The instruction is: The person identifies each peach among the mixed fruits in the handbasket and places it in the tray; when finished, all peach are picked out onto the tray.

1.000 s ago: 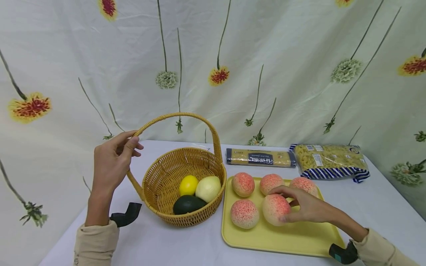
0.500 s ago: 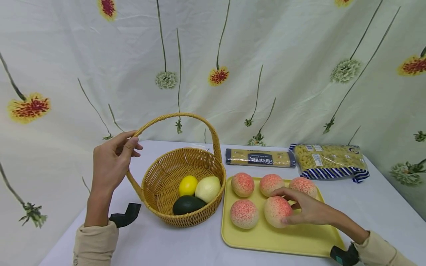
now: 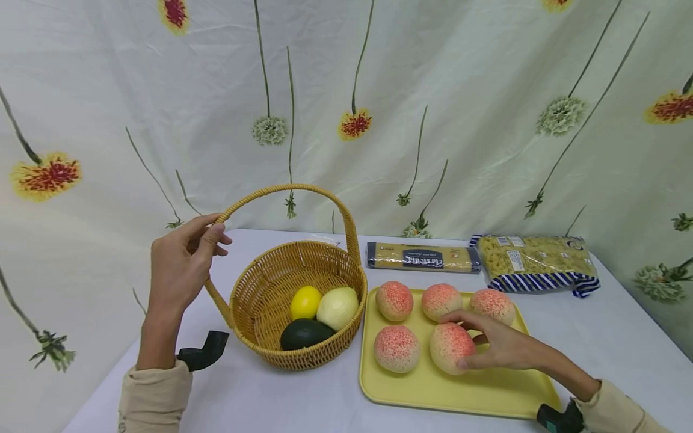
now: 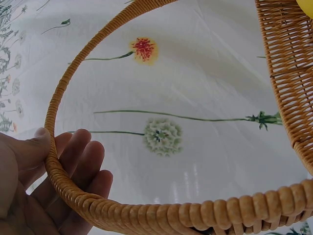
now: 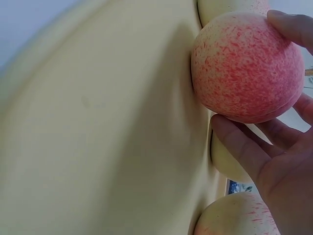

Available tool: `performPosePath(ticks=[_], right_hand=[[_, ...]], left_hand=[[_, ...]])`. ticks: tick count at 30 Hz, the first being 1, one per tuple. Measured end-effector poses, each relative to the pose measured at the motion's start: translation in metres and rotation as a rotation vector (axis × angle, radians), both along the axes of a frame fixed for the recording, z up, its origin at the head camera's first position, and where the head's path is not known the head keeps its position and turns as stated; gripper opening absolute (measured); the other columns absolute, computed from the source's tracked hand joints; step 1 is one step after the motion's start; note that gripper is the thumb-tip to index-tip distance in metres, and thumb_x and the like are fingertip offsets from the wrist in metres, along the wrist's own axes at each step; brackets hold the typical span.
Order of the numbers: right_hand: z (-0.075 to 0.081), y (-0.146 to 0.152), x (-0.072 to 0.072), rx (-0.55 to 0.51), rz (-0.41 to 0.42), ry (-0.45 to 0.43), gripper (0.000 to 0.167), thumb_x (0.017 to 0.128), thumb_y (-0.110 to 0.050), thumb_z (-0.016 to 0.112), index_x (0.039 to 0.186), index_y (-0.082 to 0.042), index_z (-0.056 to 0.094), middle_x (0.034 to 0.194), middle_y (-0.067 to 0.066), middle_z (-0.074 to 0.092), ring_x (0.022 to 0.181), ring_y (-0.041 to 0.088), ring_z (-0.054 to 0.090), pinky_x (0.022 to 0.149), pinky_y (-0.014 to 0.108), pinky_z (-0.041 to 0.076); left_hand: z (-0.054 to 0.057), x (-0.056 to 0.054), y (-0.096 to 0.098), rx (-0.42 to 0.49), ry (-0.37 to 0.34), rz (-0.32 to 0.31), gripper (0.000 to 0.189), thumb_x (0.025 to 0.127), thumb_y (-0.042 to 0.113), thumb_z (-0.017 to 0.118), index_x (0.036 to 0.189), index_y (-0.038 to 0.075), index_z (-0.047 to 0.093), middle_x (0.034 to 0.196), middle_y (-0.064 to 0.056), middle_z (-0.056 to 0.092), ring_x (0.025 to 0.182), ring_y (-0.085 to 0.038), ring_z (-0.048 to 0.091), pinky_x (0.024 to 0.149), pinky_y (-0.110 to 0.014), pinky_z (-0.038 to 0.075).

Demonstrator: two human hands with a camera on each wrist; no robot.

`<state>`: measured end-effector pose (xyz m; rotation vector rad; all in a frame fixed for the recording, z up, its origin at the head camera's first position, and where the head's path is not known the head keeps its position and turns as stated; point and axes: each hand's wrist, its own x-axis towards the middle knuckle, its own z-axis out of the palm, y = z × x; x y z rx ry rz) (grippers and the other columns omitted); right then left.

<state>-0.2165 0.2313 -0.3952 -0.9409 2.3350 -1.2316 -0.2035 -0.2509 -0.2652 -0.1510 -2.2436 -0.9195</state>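
My left hand (image 3: pixel 177 267) holds the wicker basket's handle (image 3: pixel 295 186) on its left side; in the left wrist view the thumb (image 4: pixel 43 139) lies against the wrapped cane. Inside the basket (image 3: pixel 254 310) are a yellow lemon (image 3: pixel 305 302), a pale green round fruit or vegetable (image 3: pixel 338 308) and a dark green avocado-like fruit (image 3: pixel 306 334). On the yellow tray (image 3: pixel 433 394), my right hand (image 3: pixel 503 343) grips a pink-speckled peach (image 3: pixel 449 350) between thumb and fingers. The right wrist view shows that peach (image 5: pixel 247 66) at the tray surface.
Another peach (image 3: pixel 397 349) sits left of the held one, and a row of peaches (image 3: pixel 394 300) lines the tray's back. Behind the tray lie a spaghetti pack (image 3: pixel 424 257) and a bag of pasta (image 3: pixel 536 258). A floral cloth (image 3: pixel 460 78) hangs behind the table.
My right hand and the peach have moved slightly right and down on the tray. My left hand stays on the basket handle.
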Motion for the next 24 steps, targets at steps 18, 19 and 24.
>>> performPosePath(ticks=[18, 19, 24], right_hand=[[-0.0027, -0.0023, 0.0015, 0.05, 0.024, -0.048, 0.067, 0.084, -0.021, 0.072, 0.142, -0.01, 0.04, 0.135, 0.018, 0.044, 0.11, 0.008, 0.051, 0.081, 0.03, 0.051], [-0.0028, -0.0022, 0.0016, 0.05, 0.025, -0.044, 0.067, 0.084, -0.022, 0.072, 0.142, -0.009, 0.04, 0.136, 0.018, 0.044, 0.11, 0.008, 0.051, 0.08, 0.03, 0.052], [-0.004, -0.0021, 0.0018, 0.047, 0.027, -0.029, 0.07, 0.085, -0.022, 0.072, 0.144, -0.008, 0.037, 0.138, 0.02, 0.042, 0.111, 0.007, 0.051, 0.079, 0.03, 0.053]], left_hand=[[-0.0005, -0.0008, 0.0001, 0.004, 0.006, -0.008, 0.03, 0.097, 0.023, 0.057, 0.121, 0.006, 0.066, 0.085, -0.015, 0.07, 0.064, 0.008, 0.06, 0.054, -0.013, 0.047], [-0.0005, -0.0008, 0.0001, 0.003, 0.007, -0.008, 0.03, 0.097, 0.022, 0.057, 0.121, 0.006, 0.066, 0.085, -0.014, 0.07, 0.064, 0.008, 0.06, 0.054, -0.013, 0.047], [-0.0004, -0.0009, -0.0002, 0.001, 0.007, -0.005, 0.03, 0.097, 0.022, 0.057, 0.121, 0.006, 0.066, 0.084, -0.013, 0.07, 0.064, 0.008, 0.06, 0.055, -0.012, 0.048]])
